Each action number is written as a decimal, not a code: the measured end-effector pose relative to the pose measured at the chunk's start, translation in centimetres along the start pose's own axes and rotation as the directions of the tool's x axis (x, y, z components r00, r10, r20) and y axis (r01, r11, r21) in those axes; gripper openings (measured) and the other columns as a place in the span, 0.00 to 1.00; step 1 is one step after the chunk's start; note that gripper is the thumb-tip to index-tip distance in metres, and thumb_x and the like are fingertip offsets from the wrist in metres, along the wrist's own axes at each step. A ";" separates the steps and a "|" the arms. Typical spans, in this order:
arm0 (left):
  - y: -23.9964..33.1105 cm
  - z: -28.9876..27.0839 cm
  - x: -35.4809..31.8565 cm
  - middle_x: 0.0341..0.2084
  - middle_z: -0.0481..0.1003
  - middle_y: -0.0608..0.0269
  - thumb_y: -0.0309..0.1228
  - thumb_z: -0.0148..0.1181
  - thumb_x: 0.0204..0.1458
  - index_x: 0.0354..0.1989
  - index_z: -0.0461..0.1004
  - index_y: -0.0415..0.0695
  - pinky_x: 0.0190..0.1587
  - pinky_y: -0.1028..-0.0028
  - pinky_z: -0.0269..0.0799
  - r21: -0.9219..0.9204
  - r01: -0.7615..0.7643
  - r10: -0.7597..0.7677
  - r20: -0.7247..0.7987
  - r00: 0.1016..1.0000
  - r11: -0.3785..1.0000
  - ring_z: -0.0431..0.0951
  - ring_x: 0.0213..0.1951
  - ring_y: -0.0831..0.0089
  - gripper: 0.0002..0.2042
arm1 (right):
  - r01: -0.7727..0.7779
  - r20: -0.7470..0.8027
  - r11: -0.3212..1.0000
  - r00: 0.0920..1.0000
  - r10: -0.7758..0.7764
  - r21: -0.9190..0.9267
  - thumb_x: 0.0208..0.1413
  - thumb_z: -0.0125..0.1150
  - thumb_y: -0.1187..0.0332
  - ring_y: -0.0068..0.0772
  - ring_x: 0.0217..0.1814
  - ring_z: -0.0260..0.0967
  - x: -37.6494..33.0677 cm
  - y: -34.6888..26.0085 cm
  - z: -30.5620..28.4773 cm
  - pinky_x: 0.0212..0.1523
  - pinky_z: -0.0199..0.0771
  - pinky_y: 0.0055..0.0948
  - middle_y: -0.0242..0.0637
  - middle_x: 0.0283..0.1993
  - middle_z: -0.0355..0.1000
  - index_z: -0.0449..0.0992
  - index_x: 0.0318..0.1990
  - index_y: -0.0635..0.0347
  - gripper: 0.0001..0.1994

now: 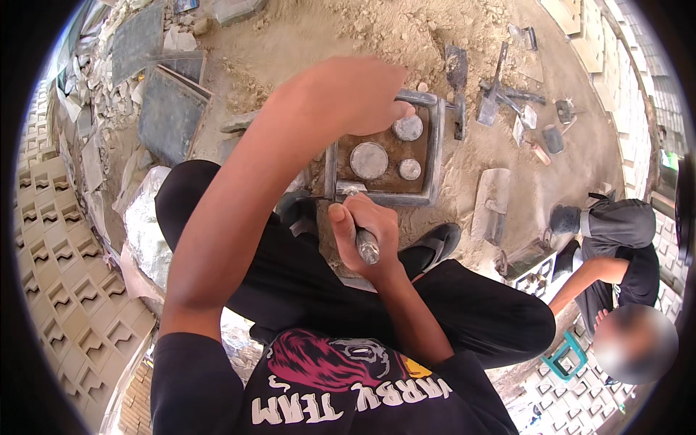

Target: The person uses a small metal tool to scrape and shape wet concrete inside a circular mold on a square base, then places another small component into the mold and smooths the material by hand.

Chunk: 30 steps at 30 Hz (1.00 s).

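My left hand point(355, 98) reaches over a rectangular frame point(433, 156) on the ground, thumb and fingers apart. Its thumb is close to a round grey disc point(407, 128) at the frame's far right; whether they touch I cannot tell. A larger disc point(368, 160) and a small disc point(409, 169) also sit inside the frame on brown sand. Closed round a worn handle point(367, 248), my right hand point(370, 221) holds what looks like a small trowel at the frame's near edge. The trowel's head is mostly hidden.
Beyond the frame lies heaped sand point(312, 36). Several trowels and hand tools, among them a trowel point(487, 110), lie to the right, near a half-round trough-like piece point(491, 203). Dark flat boards point(170, 112) lie at left. Another person point(616, 246) sits at right beside a green stool point(565, 357).
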State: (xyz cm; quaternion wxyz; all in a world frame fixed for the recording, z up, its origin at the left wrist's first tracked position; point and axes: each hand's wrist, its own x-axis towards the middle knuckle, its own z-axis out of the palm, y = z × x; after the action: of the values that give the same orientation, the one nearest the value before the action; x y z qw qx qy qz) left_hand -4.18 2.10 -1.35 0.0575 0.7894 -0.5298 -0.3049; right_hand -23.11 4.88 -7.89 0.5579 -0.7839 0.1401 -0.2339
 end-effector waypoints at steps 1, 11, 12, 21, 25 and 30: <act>0.1 -0.2 0.0 0.53 0.72 0.50 0.49 0.50 0.59 0.61 0.66 0.44 0.59 0.60 0.65 0.004 0.006 -0.006 -0.008 1.000 1.000 0.69 0.58 0.55 0.26 | -0.019 -0.033 1.000 0.999 0.019 0.025 0.61 0.55 0.70 0.32 0.17 0.58 0.0 -0.6 -0.2 0.21 0.57 0.28 0.36 0.17 0.60 0.64 0.20 0.66 0.18; -0.7 0.2 0.1 0.52 0.73 0.49 0.49 0.50 0.59 0.59 0.67 0.43 0.57 0.59 0.65 0.006 -0.027 0.027 -0.073 0.997 1.000 0.71 0.56 0.53 0.27 | 0.125 -0.182 0.981 0.978 -0.098 0.147 0.60 0.58 0.69 0.36 0.17 0.55 -0.2 -1.2 -0.7 0.20 0.55 0.31 0.37 0.17 0.59 0.63 0.17 0.64 0.19; -1.0 0.5 0.0 0.52 0.73 0.49 0.49 0.51 0.59 0.59 0.68 0.42 0.57 0.59 0.66 -0.005 -0.058 0.057 -0.110 0.992 0.998 0.71 0.56 0.53 0.27 | 0.160 -0.189 0.969 0.974 -0.124 0.189 0.62 0.55 0.67 0.33 0.17 0.56 -0.3 -1.3 -0.9 0.20 0.56 0.30 0.36 0.17 0.60 0.63 0.18 0.65 0.20; 0.2 -0.7 -0.4 0.42 0.77 0.47 0.48 0.52 0.58 0.46 0.72 0.40 0.49 0.55 0.69 -0.134 -0.021 0.020 -0.008 1.000 0.991 0.75 0.49 0.53 0.22 | 0.190 -0.182 0.937 0.973 -0.140 0.292 0.61 0.59 0.66 0.37 0.18 0.57 0.0 -1.7 -1.1 0.22 0.56 0.32 0.36 0.17 0.59 0.64 0.18 0.64 0.20; -0.5 0.1 0.5 0.38 0.77 0.48 0.46 0.53 0.58 0.42 0.72 0.39 0.45 0.54 0.69 -0.045 -0.041 0.039 -0.039 0.998 0.998 0.77 0.45 0.52 0.20 | -0.062 -0.039 0.998 0.997 0.061 -0.011 0.62 0.59 0.62 0.35 0.16 0.55 0.3 0.6 -0.3 0.22 0.56 0.31 0.34 0.15 0.58 0.64 0.17 0.62 0.22; -0.1 0.1 0.1 0.39 0.77 0.48 0.46 0.52 0.58 0.48 0.72 0.40 0.47 0.55 0.69 -0.051 -0.069 0.065 -0.068 0.996 0.996 0.75 0.47 0.52 0.21 | 0.120 -0.163 0.953 0.984 -0.077 0.279 0.62 0.59 0.62 0.33 0.19 0.57 0.2 -1.1 -2.0 0.23 0.57 0.32 0.36 0.17 0.59 0.65 0.20 0.65 0.20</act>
State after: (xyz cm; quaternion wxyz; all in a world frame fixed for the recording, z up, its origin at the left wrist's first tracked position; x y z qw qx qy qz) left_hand -4.14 2.04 -1.49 0.1064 0.7790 -0.5455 -0.2905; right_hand -24.01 3.57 -6.24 0.6412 -0.6807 0.1069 -0.3378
